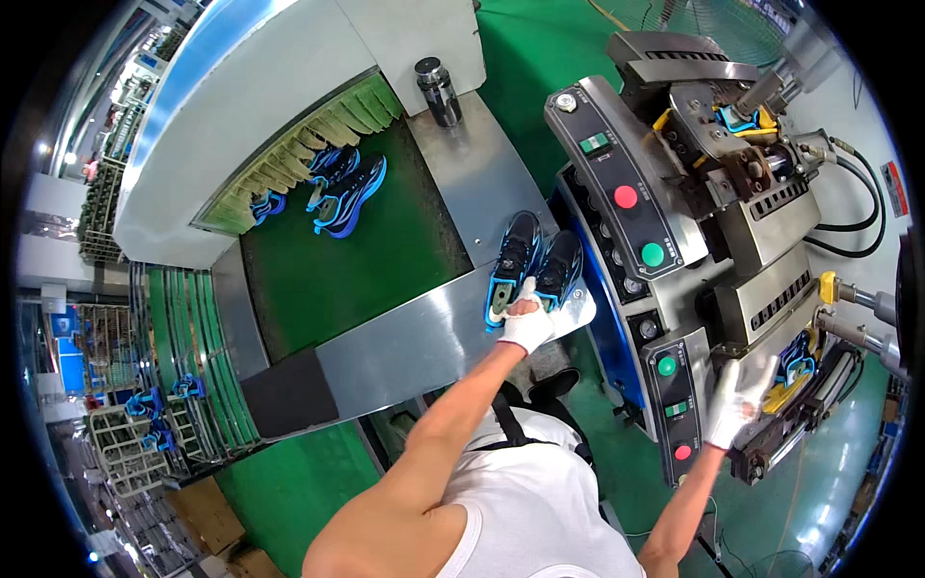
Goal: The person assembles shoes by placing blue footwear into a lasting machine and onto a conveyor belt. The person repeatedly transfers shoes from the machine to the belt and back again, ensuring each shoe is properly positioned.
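Green flooring (520, 53) bordered the conveyor (352, 279); on its right-hand frame sat dark shoes (517, 252), probably light and flexible, best taken by the stiffer heels. The left hand (529, 326) touched one heel, gripping or not I couldn't tell. Farther right, the right hand (737, 405) spread wide. Leftward, cardboard boxes (205, 515) showed no contents.

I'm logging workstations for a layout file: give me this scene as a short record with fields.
Left hand: gloved, at the heels of two shoes
Right hand: gloved, open, beside the lower control panel
Belt: green, bearing more shoes near a fringed curtain
Flask: dark, standing on the metal ledge
Machine: metal, on the right
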A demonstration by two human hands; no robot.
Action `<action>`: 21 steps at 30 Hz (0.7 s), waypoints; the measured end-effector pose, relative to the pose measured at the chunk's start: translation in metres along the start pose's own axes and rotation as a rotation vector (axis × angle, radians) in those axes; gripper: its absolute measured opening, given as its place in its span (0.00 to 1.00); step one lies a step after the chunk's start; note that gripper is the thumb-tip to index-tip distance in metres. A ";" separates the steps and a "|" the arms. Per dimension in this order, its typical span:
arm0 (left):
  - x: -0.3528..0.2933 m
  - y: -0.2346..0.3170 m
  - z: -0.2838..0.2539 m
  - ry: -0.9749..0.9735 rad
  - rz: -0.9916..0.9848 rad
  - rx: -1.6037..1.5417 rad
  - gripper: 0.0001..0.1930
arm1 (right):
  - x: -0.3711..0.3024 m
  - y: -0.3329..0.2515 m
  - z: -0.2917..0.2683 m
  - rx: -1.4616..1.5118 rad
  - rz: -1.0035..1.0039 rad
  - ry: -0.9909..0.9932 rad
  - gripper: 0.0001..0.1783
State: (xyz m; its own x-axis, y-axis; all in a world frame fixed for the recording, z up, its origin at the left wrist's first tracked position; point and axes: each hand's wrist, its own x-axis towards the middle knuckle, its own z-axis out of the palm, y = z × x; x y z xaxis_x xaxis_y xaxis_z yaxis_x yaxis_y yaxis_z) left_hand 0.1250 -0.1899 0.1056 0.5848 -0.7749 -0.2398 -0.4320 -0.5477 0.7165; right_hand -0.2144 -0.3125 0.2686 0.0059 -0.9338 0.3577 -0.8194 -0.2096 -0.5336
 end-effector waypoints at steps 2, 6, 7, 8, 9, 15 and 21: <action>0.013 -0.003 0.012 0.080 0.061 -0.062 0.36 | -0.041 -0.008 0.052 -0.064 -0.062 -0.186 0.43; 0.021 -0.015 0.003 0.007 0.253 -0.171 0.35 | -0.074 0.047 0.144 -0.552 -0.339 -0.170 0.33; 0.027 -0.019 -0.008 -0.033 0.320 -0.189 0.35 | -0.071 0.049 0.146 -0.325 -0.009 -0.194 0.32; 0.023 -0.027 -0.027 -0.060 0.352 -0.209 0.35 | -0.068 0.056 0.147 -0.794 -0.242 -0.302 0.39; 0.020 -0.036 -0.046 -0.091 0.384 -0.226 0.35 | -0.070 0.002 0.134 -0.725 -0.191 -0.379 0.46; 0.094 -0.133 -0.283 0.174 0.468 -0.008 0.15 | -0.146 -0.043 0.094 -0.502 0.065 -0.466 0.58; 0.224 -0.275 -0.396 0.244 -0.010 0.482 0.40 | -0.262 -0.060 0.078 -0.611 0.427 -0.875 0.56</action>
State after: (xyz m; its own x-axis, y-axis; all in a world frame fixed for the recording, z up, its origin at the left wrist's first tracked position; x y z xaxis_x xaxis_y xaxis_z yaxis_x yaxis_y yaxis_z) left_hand 0.6468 -0.0883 0.1146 0.7081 -0.7047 -0.0445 -0.6583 -0.6816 0.3195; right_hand -0.1226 -0.0778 0.1472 -0.1393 -0.8267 -0.5451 -0.9901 0.1250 0.0633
